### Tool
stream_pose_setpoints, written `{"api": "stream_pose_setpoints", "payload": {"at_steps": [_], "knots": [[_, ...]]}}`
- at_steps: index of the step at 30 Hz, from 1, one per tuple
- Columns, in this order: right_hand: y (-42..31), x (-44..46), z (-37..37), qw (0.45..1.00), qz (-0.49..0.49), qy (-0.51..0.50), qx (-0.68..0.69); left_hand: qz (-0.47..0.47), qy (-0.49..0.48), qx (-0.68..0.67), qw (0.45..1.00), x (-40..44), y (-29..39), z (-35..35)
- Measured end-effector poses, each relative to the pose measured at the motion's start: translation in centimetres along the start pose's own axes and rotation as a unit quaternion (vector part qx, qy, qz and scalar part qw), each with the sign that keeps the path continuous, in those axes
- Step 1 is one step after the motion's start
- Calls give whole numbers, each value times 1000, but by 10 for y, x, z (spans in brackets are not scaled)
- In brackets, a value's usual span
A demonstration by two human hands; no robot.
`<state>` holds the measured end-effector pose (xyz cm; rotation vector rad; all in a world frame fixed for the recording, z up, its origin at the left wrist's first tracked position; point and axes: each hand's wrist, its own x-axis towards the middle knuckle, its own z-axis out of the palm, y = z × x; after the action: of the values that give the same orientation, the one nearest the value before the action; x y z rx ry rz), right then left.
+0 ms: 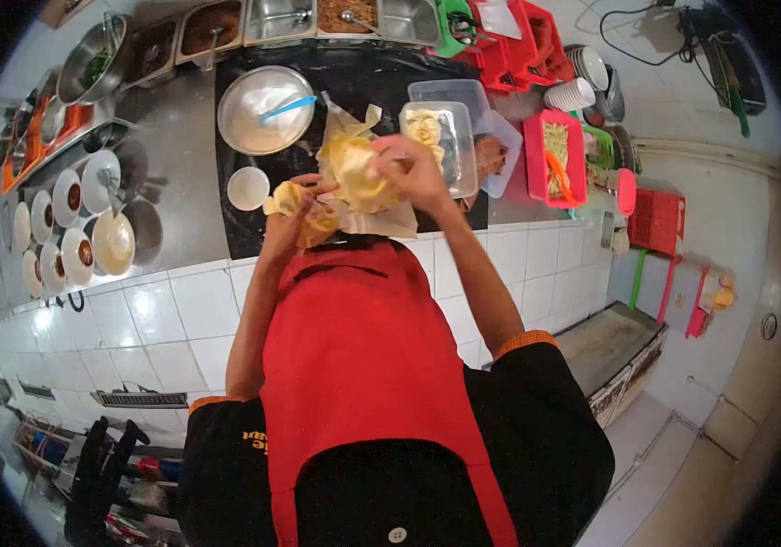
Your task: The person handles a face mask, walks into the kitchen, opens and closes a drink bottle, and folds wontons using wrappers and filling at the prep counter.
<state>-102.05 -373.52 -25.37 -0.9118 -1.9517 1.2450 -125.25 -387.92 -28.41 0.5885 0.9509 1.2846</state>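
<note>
In my right hand (416,175) the fingers are pinched on the edge of a thin, pale-yellow wrapper (358,173), which looks like a dumpling skin. It is raised above a sheet of crumpled paper (381,221). My left hand (297,217), to the left, has its fingers curled around a crumpled yellow bundle (317,223); whether this is dough or a bag I cannot tell. Just right of the paper stands a clear plastic container (452,173) with several folded yellow pieces (424,128) inside. A metal bowl (237,128) with white contents and a blue spatula (288,108) is behind my left hand.
A small white cup (248,188) is left of my left hand. Several white bowls (113,242) line the steel counter at left. Metal food pans (278,20) run along the back. A pink tray (575,150) of shredded food with orange tongs is at right.
</note>
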Motion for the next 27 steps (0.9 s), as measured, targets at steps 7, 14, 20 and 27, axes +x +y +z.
{"api": "stream_pose_setpoints", "payload": {"at_steps": [7, 14, 20, 27], "knots": [[112, -46, -115, 961, 195, 21, -197, -58, 61, -134, 987, 5, 3, -30], [158, -65, -91, 964, 246, -41, -96, -64, 86, -145, 984, 11, -5, -29], [164, -69, -87, 962, 108, 73, -241, -80, 87, -122, 985, 11, -16, -23], [98, -45, -64, 957, 121, 169, -200, -45, 21, -244, 968, 11, -12, -7]]}}
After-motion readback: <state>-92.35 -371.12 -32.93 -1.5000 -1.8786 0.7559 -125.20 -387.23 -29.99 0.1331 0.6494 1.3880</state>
